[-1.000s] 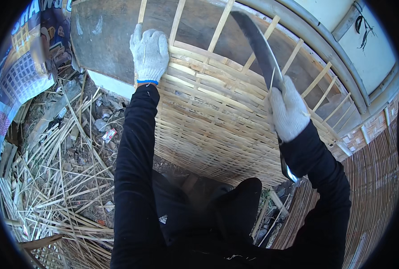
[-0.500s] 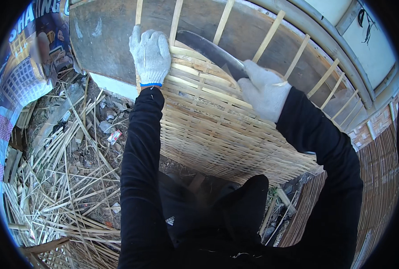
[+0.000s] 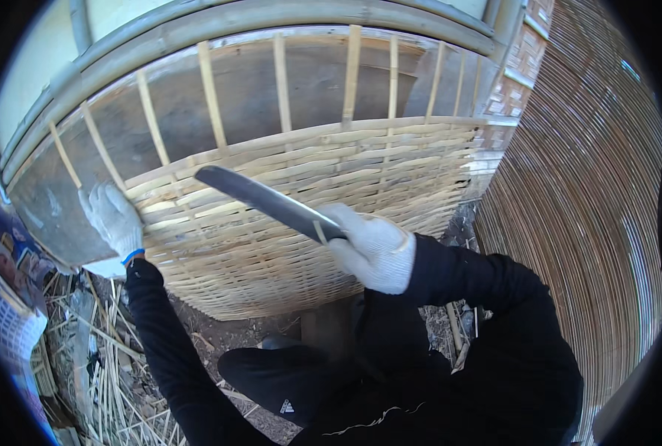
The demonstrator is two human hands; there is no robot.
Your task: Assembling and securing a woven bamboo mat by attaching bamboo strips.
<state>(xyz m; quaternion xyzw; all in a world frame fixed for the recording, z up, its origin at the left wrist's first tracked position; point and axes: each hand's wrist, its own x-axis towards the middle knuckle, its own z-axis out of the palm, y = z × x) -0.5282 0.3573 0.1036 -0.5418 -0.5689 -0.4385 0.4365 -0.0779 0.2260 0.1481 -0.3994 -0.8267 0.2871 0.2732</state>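
A woven bamboo panel [image 3: 271,245] spreads in front of me, its upright slats [image 3: 283,82] standing bare above the top woven strip. My right hand [image 3: 375,249], in a pale knitted glove, grips a machete [image 3: 260,201]. Its long dark blade slants up to the left over the weave, rounded tip toward the upper strips; the glove hides the handle. A short pale sliver crosses the blade by my fingers. At the panel's left edge my left hand [image 3: 113,221], gloved too, lies with fingers stretched over the strip ends, beside the leftmost slat.
A dark wooden board [image 3: 242,82] backs the slats, below a curved bamboo rail [image 3: 271,15]. Cut bamboo strips [image 3: 119,386] litter the ground at lower left, near a printed banner [image 3: 11,297]. A wall of thin vertical sticks [image 3: 569,186] rises on the right.
My view has swung to the right. The machete has come away from the slats beside my left hand and now hangs lower over the weave. My left hand stays at the panel's left edge.
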